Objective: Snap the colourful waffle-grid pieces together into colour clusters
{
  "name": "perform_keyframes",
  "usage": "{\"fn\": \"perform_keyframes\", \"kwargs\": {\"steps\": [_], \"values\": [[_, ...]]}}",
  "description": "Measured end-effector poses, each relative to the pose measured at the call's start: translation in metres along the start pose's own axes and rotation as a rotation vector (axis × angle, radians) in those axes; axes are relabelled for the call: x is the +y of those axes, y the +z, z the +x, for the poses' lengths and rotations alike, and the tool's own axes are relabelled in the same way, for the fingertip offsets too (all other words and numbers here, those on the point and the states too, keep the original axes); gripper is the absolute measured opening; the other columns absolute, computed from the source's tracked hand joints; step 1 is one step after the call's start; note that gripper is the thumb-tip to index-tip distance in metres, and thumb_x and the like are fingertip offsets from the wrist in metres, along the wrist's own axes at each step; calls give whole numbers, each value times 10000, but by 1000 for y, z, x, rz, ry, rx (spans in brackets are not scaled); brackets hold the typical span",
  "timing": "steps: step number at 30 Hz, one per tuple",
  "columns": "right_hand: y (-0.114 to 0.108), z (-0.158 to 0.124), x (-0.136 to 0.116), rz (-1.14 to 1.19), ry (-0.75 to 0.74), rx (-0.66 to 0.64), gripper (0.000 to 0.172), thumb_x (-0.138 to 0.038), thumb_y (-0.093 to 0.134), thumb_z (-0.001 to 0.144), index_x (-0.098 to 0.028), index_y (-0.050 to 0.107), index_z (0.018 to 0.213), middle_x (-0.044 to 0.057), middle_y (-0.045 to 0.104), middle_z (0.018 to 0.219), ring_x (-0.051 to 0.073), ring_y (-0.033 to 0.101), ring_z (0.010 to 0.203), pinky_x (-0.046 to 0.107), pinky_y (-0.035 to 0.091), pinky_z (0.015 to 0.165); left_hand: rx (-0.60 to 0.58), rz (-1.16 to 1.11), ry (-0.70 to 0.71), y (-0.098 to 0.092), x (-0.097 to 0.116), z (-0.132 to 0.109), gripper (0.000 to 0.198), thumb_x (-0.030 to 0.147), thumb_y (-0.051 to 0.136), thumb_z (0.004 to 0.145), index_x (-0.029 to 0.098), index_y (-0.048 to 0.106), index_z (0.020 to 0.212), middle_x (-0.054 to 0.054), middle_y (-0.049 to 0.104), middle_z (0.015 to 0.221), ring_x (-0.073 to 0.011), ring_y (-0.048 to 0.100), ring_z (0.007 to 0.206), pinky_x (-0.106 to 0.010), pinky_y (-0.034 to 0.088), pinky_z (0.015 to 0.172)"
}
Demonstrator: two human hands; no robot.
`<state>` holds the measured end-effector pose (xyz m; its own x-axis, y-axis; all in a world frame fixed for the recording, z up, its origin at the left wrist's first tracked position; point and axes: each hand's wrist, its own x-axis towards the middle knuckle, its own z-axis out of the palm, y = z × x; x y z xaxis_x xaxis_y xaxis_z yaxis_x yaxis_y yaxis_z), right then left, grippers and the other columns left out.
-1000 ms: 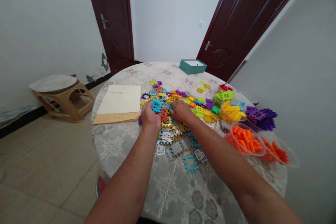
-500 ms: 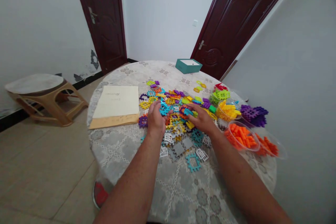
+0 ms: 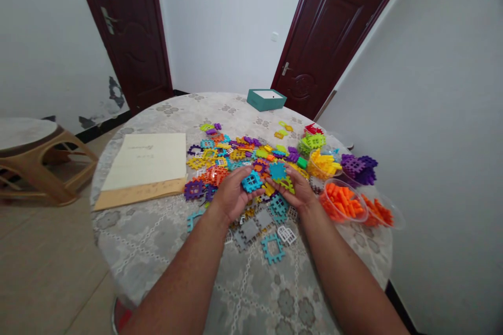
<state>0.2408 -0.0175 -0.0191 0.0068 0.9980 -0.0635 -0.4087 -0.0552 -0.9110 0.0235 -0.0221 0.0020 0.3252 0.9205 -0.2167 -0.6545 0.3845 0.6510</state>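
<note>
My left hand (image 3: pixel 231 194) is closed around a blue window-patterned building piece (image 3: pixel 252 181), held up over the pile. In my right hand (image 3: pixel 296 188) are a flat blue interlocking tile (image 3: pixel 277 170) and a yellow-green piece (image 3: pixel 286 183) against it. Whether these two are joined I cannot tell. Beneath both hands spreads a heap of loose interlocking pieces in many colours. A teal square frame (image 3: pixel 273 248), a white window insert (image 3: pixel 286 235) and grey tiles (image 3: pixel 250 230) lie on the near side of the heap.
At the right stand clear tubs of orange pieces (image 3: pixel 343 202), yellow pieces (image 3: pixel 324 163) and purple pieces (image 3: pixel 358 168). A green box (image 3: pixel 266 100) sits at the back of the round table (image 3: pixel 157 251). Paper sheets (image 3: pixel 147 159) lie at the left, beyond them a stool (image 3: pixel 47 162).
My right hand has lifted from the heap with the blue tile and the yellow-green piece. My left hand keeps its blue piece, now turned. The view has shifted right.
</note>
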Motion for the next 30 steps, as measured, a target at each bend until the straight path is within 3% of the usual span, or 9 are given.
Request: {"fn": "perform_keyframes", "kwargs": {"steps": [4,9,12,16,20,22,25,27,30], "values": [[7,-6,1,-148,-86,-122,416,-408,824,815,-287,721,1199,59,757,1263,269,730,1139,514,590,1009,-45,117,-29,5,-10,-4,299,355,806,855,161,718,1065,-108,710,1047,-202,705,871,-309,642,614],[16,-15,-4,-606,-445,-361,349,-341,842,840,-284,768,1176,82,708,1373,273,614,1348,513,403,1220,1,270,-8,6,-13,-6,379,435,861,804,176,712,1038,-62,680,938,-160,674,783,-253,606,558],[15,-16,-6,-749,-552,-399,332,-322,795,893,-302,749,1222,76,666,1432,263,580,1384,509,382,1232,36,321,11,4,-12,-5,421,391,903,752,193,683,1051,-36,673,875,-143,658,712,-223,570,508],[9,-13,3,-687,-546,-375,425,-343,796,893,-309,702,1307,67,627,1480,254,540,1427,477,389,1231,81,317,28,1,-11,0,439,307,895,739,201,661,1095,-47,703,904,-144,663,698,-222,571,503],[7,-6,14,-659,-389,-378,588,-358,780,880,-289,606,1437,74,699,1350,229,674,1217,399,561,1020,127,270,99,-2,-9,3,405,262,862,744,192,672,1095,-53,709,941,-140,660,705,-219,572,501],[5,-3,17,-705,-350,-322,494,-342,729,891,-250,654,1371,68,750,1219,208,716,1064,373,581,938,142,233,120,-3,-5,4,392,236,844,743,193,680,1096,-43,701,924,-137,650,696,-216,568,493],[0,2,12,-814,-410,-102,295,-310,640,905,-210,752,1159,57,780,1106,196,715,971,363,560,923,188,149,140,-3,3,4,383,147,800,723,188,683,1085,-40,697,933,-141,656,713,-234,591,524],[-5,3,4,-871,-440,20,267,-307,602,913,-201,770,1091,47,785,1038,191,703,898,344,550,868,206,91,144,-1,8,5,393,82,753,707,181,684,1081,-51,698,963,-151,673,742,-251,610,560],[-8,0,-9,-966,-433,15,249,-305,590,921,-200,781,1041,22,768,898,176,666,767,306,517,750,212,33,121,2,17,6,472,31,676,706,185,682,1152,-75,699,995,-179,702,792,-267,621,591]]}}
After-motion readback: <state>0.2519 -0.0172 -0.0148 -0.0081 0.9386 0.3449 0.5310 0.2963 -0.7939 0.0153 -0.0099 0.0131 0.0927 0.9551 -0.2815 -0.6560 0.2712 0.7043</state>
